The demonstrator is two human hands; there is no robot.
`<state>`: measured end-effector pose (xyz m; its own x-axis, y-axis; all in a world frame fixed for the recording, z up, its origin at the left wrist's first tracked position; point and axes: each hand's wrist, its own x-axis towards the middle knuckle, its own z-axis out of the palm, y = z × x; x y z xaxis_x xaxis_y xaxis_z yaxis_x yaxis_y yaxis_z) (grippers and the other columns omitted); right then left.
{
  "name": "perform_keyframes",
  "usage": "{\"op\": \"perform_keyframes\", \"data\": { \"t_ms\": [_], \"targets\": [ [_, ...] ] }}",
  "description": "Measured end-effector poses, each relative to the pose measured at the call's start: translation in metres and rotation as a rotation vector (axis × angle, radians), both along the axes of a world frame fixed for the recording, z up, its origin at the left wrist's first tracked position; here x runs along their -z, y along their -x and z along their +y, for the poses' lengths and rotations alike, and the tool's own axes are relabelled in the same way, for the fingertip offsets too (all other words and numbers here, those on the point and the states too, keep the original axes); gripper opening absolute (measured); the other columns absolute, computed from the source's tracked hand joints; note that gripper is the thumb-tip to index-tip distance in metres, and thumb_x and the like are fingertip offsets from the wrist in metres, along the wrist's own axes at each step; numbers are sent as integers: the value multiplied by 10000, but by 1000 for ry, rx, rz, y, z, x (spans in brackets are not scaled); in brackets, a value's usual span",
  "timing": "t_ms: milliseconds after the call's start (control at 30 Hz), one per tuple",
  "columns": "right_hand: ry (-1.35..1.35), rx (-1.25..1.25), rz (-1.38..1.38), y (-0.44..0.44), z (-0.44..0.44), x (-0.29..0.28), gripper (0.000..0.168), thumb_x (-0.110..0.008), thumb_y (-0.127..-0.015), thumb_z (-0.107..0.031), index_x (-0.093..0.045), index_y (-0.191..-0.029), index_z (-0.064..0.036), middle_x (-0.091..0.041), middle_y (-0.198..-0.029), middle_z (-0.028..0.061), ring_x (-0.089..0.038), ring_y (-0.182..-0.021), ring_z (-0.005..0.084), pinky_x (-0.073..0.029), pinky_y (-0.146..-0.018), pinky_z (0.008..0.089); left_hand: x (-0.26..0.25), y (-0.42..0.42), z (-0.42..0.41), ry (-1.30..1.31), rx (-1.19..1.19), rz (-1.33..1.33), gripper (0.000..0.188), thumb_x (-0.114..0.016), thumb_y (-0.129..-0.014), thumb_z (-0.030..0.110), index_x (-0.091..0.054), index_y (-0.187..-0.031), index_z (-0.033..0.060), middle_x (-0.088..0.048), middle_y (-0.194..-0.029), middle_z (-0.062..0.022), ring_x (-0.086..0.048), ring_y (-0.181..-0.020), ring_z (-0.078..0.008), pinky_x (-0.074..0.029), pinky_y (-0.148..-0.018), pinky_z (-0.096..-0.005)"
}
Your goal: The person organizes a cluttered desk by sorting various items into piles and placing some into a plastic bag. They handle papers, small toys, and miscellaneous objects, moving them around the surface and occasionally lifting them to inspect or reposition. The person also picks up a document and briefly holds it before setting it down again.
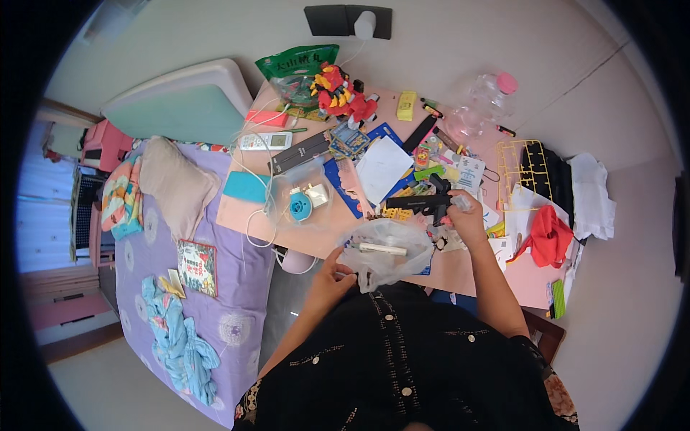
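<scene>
My left hand (332,279) grips the rim of a translucent plastic bag (377,272) at the table's near edge. The bag's mouth is spread, and a white stick-like item (383,249) lies in it. Above the table's right half, my right hand (464,218) holds a black toy pistol (426,203), its barrel pointing left. A small crumpled clear piece (461,202) shows at the same fingers. Under and around the pistol lie yellow plastic parts (398,214) and small mixed items, partly covered by the hand and bag.
The pink table (318,243) bears white paper (384,169), a red toy robot (345,97), a remote control (266,141), a clear container (323,186) with a charger, looped white cables, a clear bottle (477,108), a yellow sprue frame (525,175) and red cloth (549,237). A bed (237,269) stands left.
</scene>
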<state>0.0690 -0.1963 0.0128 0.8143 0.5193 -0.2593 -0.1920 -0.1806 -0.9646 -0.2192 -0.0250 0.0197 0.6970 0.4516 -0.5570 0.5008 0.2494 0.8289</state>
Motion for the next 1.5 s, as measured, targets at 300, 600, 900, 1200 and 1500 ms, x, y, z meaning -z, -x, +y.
{"op": "perform_keyframes", "data": {
  "t_ms": [300,600,900,1200,1500],
  "targets": [
    [-21,-697,549,30,36,-10,305,-564,-692,21,-588,-992,-23,-594,-722,40,-549,-538,102,-437,-466,230,10,-25,-9,-716,316,-180,554,-659,-708,89,-530,-1244,134,-374,-1346,-187,-453,-1169,-329,-389,-958,-417],
    [428,-555,-206,52,31,14,369,-576,-704,-103,-612,-1064,-29,-634,-917,187,-611,-866,335,-499,-776,376,-11,-21,16,-949,678,-228,199,-627,-780,132,-613,-965,62,-566,-1150,-129,-498,-1111,-320,-338,-986,-501],
    [175,-1211,-555,47,17,0,522,-714,-710,-261,-561,-1181,-95,-599,-1085,157,-558,-1022,318,-451,-892,373,-15,-5,18,-769,625,-84,173,-595,-803,144,-598,-971,102,-614,-973,-96,-555,-989,-292,-388,-947,-423],
    [471,-691,-661,51,90,10,322,-693,-700,-195,-623,-992,-78,-596,-931,139,-577,-930,303,-465,-774,402,-15,-3,24,-1148,649,-190,200,-584,-714,87,-609,-912,101,-586,-886,-61,-552,-841,-259,-411,-839,-394],
    [186,-438,-101,34,83,65,235,-702,-716,-103,-616,-925,-36,-599,-799,46,-579,-714,148,-473,-642,301,-33,-9,36,-1240,370,-260,265,-581,-661,-43,-616,-900,67,-596,-824,-75,-543,-745,-259,-446,-688,-358]
  ]
}}
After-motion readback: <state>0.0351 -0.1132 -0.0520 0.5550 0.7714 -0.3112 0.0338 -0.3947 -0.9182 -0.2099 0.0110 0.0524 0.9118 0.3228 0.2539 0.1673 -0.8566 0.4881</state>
